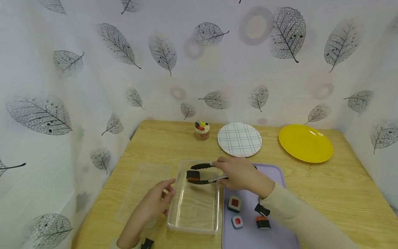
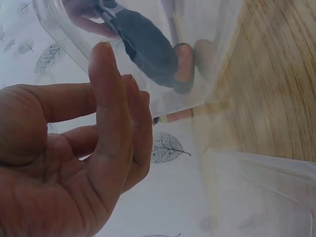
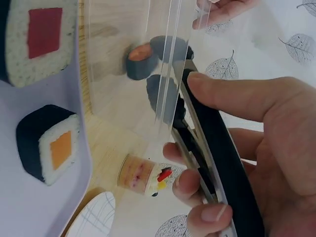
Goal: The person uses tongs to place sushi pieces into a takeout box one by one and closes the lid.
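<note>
In the head view my right hand (image 1: 237,173) grips a pair of black-tipped metal tongs (image 3: 205,133) by the handles. The tong tips are spread apart inside a clear plastic container (image 1: 196,230). A sushi roll (image 1: 192,175) with dark wrap and orange filling is at the tips, in the container's far part; in the right wrist view it shows through the clear wall (image 3: 141,63). Beside the container's left wall is my left hand (image 1: 155,200), its fingertips right at the rim. The left wrist view shows those fingers (image 2: 111,113) loosely extended, holding nothing.
Right of the container, a purple tray (image 1: 273,235) bears several sushi pieces, including a roll with a red centre (image 1: 234,204). A clear lid (image 1: 136,193) lies to the left. Behind stand a small cake (image 1: 202,131), a checked plate (image 1: 239,139) and a yellow plate (image 1: 306,143).
</note>
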Tool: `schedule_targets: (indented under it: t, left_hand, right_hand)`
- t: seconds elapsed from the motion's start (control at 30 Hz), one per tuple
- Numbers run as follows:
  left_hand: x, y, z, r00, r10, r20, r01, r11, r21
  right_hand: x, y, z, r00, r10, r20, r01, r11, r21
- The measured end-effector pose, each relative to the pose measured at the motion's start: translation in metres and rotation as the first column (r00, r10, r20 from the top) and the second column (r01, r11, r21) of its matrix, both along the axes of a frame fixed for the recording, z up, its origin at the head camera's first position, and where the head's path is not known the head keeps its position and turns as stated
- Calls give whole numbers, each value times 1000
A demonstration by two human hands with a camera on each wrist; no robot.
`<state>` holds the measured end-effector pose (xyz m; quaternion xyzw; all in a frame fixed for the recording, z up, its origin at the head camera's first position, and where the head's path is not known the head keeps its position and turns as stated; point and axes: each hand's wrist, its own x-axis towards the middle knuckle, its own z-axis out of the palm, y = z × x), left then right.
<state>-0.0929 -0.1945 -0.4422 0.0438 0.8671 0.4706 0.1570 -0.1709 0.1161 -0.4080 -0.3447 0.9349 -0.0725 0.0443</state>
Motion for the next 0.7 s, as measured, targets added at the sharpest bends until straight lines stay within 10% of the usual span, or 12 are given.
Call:
schedule_targets:
  t: [0.3,0.7]
  left_hand:
    - [0,0,2,1000,-15,-24,14,999,-40]
    - [0,2,0,1000,1,-3,-1,999,-42]
  right_hand:
    - [9,38,-2,999,42,-25,-46,980,-195]
    - [61,130,-6,983,-172,-63,148,949,-278]
